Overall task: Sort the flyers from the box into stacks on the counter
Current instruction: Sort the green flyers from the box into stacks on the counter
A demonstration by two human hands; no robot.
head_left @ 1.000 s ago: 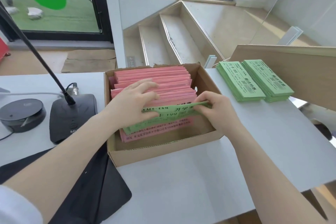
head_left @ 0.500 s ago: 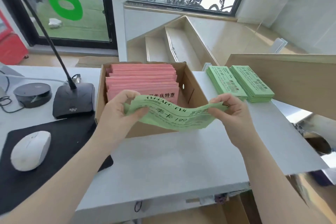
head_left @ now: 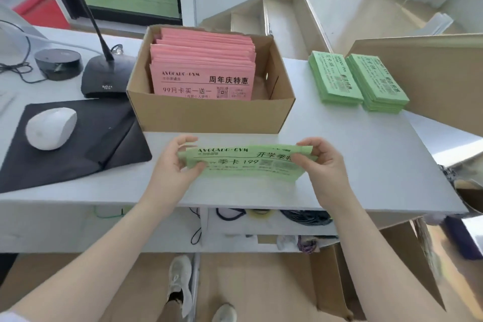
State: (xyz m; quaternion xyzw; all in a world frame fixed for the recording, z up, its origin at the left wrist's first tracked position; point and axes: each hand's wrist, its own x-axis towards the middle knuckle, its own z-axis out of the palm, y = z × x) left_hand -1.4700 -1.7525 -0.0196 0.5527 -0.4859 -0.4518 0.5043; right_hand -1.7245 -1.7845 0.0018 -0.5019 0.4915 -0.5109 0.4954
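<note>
Green flyers (head_left: 245, 163): small bundle held over the desk (head_left: 352, 159) front, just before the cardboard box (head_left: 209, 112) | left hand (head_left: 173, 165): fingers pinch left end | right hand (head_left: 322, 165): fingers pinch right end | box: pink flyers (head_left: 202, 65) upright inside | two green stacks (head_left: 358, 81) side by side right of box | white mouse (head_left: 51, 128) on black mat (head_left: 86, 144), left

- Our left hand (head_left: 171, 165) and right hand (head_left: 320, 165) are bare, with no rings or gloves.
- Our forearms are uncovered; a bit of white sleeve (head_left: 10, 317) shows at the left elbow.
- We wear pale grey-white sneakers (head_left: 179, 280).
</note>
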